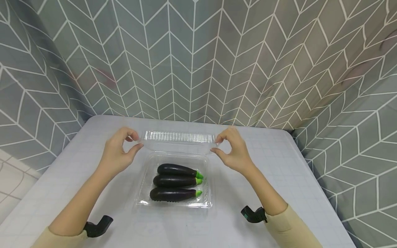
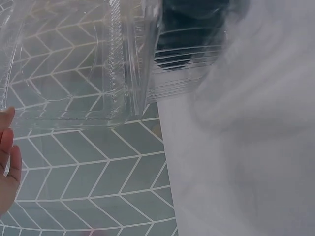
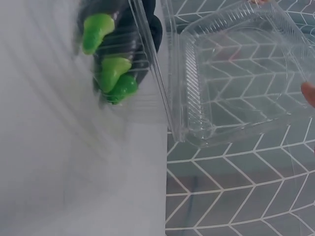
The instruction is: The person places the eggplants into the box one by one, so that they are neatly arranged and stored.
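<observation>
A clear plastic clamshell container [image 1: 142, 193] sits on the table with three dark eggplants [image 1: 178, 181] in its base, their green stem ends [image 3: 114, 71] pointing right in the head view. Its hinged lid [image 1: 180, 137] stands raised at the far side. At the lid's left edge, my left hand [image 1: 119, 150] pinches the rim between thumb and fingers. My right hand [image 1: 234, 151] does the same at the right edge. In the left wrist view, fingers [image 2: 6, 118] touch a corner of the lid. Only a fingertip [image 3: 309, 93] shows beside the lid in the right wrist view.
A white-covered table [image 1: 248, 193] carries the container. Behind it and along both sides hangs a grey curtain [image 1: 192, 69] with white chevron lines. Black wrist mounts [image 1: 99, 226] jut from both forearms above the tabletop. Tiled floor [image 1: 12, 179] shows at the left.
</observation>
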Available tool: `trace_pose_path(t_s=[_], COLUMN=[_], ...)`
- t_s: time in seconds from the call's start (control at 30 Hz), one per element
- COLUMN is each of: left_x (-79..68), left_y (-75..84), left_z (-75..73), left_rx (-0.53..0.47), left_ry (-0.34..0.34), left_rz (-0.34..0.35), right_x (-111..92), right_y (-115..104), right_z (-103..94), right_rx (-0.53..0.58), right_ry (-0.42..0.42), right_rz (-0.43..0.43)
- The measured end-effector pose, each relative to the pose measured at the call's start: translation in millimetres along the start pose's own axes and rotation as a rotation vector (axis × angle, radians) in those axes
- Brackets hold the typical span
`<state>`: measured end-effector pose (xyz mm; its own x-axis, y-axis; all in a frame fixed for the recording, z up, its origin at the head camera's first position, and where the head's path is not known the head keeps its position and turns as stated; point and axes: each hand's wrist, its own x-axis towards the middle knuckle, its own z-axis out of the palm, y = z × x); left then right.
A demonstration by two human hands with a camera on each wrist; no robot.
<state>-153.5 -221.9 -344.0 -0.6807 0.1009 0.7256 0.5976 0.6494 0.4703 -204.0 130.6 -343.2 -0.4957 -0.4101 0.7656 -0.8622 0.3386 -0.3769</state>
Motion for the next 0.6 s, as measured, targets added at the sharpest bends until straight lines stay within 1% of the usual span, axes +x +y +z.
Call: trace_pose_path(t_s=[0.13, 0.27, 0.37, 0.53, 0.6], left_x=[-14.8, -30.2, -41.0, -58.3, -65.8], left_y=[5.0, 9.1, 11.3, 12.8, 13.1], left_z=[-7.1, -13.8, -18.0, -21.8, -22.2], left_rx=[-0.005, -0.038, -0.079, -0.141, -0.150], left_ry=[-0.059, -0.111, -0.131, -0.161, -0.179], left_rz=[0.005, 0.007, 0.006, -0.005, -0.026], right_x=[-11.7, -25.0, -35.5, -55.2, -64.0], right_y=[-11.0, -20.4, -27.6, -38.7, -41.7], right_z=[-0.8, -2.3, -1.6, 4.2, 7.4], right_rx=[0.048, 0.099, 0.122, 0.158, 0.176], right_ry=[-0.042, -0.096, -0.127, -0.133, -0.129], right_rz=[0.002, 0.020, 0.048, 0.068, 0.079])
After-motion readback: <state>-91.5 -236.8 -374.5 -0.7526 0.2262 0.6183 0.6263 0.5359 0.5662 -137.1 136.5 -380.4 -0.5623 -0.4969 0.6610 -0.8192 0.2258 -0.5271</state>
